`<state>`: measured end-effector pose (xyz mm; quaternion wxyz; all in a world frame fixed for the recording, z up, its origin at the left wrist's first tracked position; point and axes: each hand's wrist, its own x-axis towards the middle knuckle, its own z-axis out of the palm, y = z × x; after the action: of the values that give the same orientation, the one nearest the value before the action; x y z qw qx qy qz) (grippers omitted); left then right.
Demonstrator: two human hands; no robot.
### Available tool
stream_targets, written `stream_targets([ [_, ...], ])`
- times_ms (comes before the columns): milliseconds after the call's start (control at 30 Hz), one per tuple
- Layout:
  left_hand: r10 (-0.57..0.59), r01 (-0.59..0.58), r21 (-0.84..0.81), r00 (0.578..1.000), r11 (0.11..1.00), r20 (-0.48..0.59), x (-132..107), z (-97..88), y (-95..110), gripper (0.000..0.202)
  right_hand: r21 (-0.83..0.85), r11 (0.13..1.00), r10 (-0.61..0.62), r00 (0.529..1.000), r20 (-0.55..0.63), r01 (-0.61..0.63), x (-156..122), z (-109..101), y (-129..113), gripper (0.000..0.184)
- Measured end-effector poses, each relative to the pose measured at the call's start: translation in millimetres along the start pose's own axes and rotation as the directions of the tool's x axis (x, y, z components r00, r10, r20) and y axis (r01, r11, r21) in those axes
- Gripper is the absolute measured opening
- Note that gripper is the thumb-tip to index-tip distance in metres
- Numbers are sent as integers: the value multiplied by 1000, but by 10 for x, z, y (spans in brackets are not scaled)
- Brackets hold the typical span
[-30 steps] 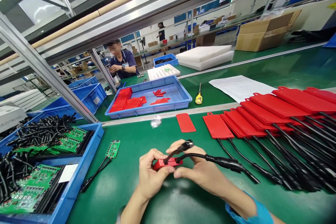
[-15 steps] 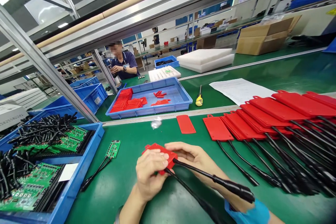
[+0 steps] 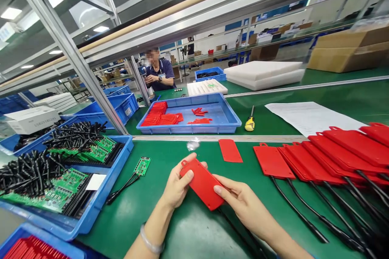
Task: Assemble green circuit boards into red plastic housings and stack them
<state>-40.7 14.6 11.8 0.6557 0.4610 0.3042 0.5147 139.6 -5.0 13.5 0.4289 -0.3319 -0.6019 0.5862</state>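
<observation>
Between both hands, over the green bench, is a red plastic case (image 3: pixel 204 184) with a hanging loop at its upper left end and black cables leaving its lower end. My left hand (image 3: pixel 178 182) grips the loop end, thumb on the flat face. My right hand (image 3: pixel 235 194) pinches the lower right edge with the thumb on top. A flat red cover (image 3: pixel 230 151) lies just beyond the hands. To the left rests a green circuit board (image 3: pixel 142 166) with black leads. Several finished-looking red cases (image 3: pixel 273 161) with cables overlap in a row on the right.
A blue bin (image 3: pixel 121 162) of circuit boards stands left. Behind are a shallow blue tray (image 3: pixel 188 129) with red parts, a yellow screwdriver (image 3: pixel 249 123), paper (image 3: pixel 313 115) and a small clear plastic bag (image 3: pixel 193 144). A person (image 3: pixel 159 71) sits across the bench.
The red case has turned so its broad face shows and its cables hang down. My left hand has shifted to the loop end, my right to the cable end. The view has swung left.
</observation>
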Motion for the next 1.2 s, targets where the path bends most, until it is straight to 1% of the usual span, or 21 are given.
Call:
stream_targets([
  [67, -5, 4, -80, 1000, 997, -20, 14, 15, -26, 48, -133, 991, -24, 999, -35, 19, 1, 9, 47, 46],
  [133, 32, -40, -100, 996, 994, -77, 28, 31, -65, 36, -255, 966, -54, 996, -70, 35, 7, 7, 97, 44],
  [200, 36, -49, -107, 992, 993, -121, 41, 40, -102, 33, -373, 927, -76, 995, -68, 46, 12, 0, 136, 40],
  [267, 5, -24, -117, 986, 993, -165, 53, 30, -132, 33, -505, 862, -101, 992, -82, 46, 12, 3, 160, 38],
  [300, -19, -6, -126, 981, 992, -192, 59, 16, -147, 32, -577, 815, -131, 987, -90, 56, 7, 14, 166, 39],
  [367, -59, 21, -149, 966, 989, -253, 74, -27, -181, 32, -719, 687, -230, 970, -75, 107, -10, 58, 171, 46],
  [433, -96, 45, -176, 951, 983, -294, 94, -79, -222, 32, -831, 528, -313, 950, 2, 176, -29, 131, 173, 58],
  [467, -117, 62, -188, 947, 980, -298, 104, -102, -243, 33, -871, 450, -326, 944, 44, 196, -37, 175, 173, 62],
  [567, -172, 115, -208, 945, 971, -277, 124, -134, -285, 34, -949, 267, -312, 947, 80, 168, -43, 292, 166, 59],
  [633, -183, 130, -224, 955, 966, -233, 122, -119, -284, 33, -974, 182, -271, 959, 82, 134, -30, 313, 137, 56],
  [667, -186, 136, -238, 962, 962, -199, 117, -105, -274, 33, -982, 149, -240, 968, 79, 117, -18, 291, 110, 54],
  [700, -194, 149, -256, 968, 955, -162, 111, -89, -261, 34, -990, 115, -202, 977, 62, 87, -1, 243, 76, 52],
  [733, -209, 168, -272, 969, 948, -129, 104, -75, -247, 37, -997, 69, -160, 987, 22, 34, 20, 166, 34, 49],
  [800, -249, 211, -294, 963, 932, -100, 89, -57, -221, 44, -991, -45, -91, 988, -121, -126, 66, -73, -66, 44],
  [833, -269, 230, -296, 958, 927, -99, 84, -54, -213, 46, -969, -110, -72, 974, -215, -222, 87, -227, -116, 41],
  [867, -283, 243, -292, 953, 925, -104, 79, -53, -208, 48, -941, -152, -72, 953, -294, -302, 104, -394, -163, 39],
  [967, -285, 252, -252, 953, 934, -103, 70, -57, -212, 48, -861, -222, -90, 889, -450, -458, 115, -880, -239, 30],
  [1033, -278, 254, -209, 956, 944, -98, 67, -58, -222, 47, -815, -261, -102, 855, -509, -517, 92, -1112, -218, 28],
  [1067, -274, 253, -190, 957, 949, -96, 67, -58, -227, 46, -800, -278, -108, 845, -524, -532, 76, -1187, -189, 27],
  [1133, -266, 249, -161, 960, 955, -93, 69, -59, -234, 45, -781, -309, -124, 837, -533, -543, 41, -1261, -108, 28],
  [1200, -258, 244, -144, 962, 959, -91, 75, -62, -236, 45, -770, -335, -147, 838, -526, -543, 13, -1257, -28, 30],
])
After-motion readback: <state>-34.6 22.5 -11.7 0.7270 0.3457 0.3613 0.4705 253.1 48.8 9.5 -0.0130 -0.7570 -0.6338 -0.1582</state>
